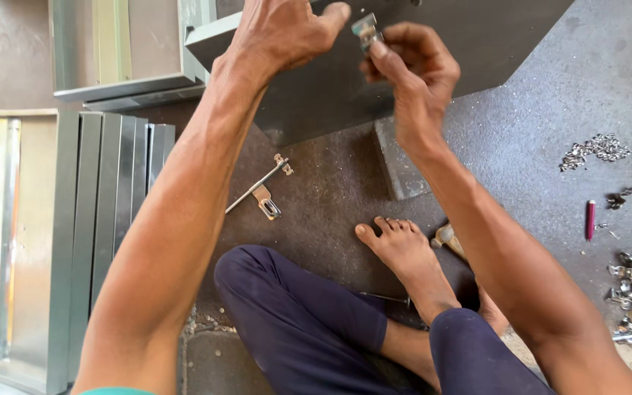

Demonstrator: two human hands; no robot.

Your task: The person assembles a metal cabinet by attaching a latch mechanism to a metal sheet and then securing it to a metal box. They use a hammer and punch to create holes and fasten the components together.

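Grey metal box [433,44], silver clip [365,29], red pen [590,219]

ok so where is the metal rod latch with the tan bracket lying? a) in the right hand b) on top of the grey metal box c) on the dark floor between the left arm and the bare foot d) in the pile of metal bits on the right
c: the rod latch lies loose on the dark floor, apart from both hands, between the left arm and the bare foot.

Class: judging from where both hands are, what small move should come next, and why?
Probably lower the small metal clip onto the grey metal panel: the right hand pinches it just above the panel, and the left hand is beside it, ready to steady it.
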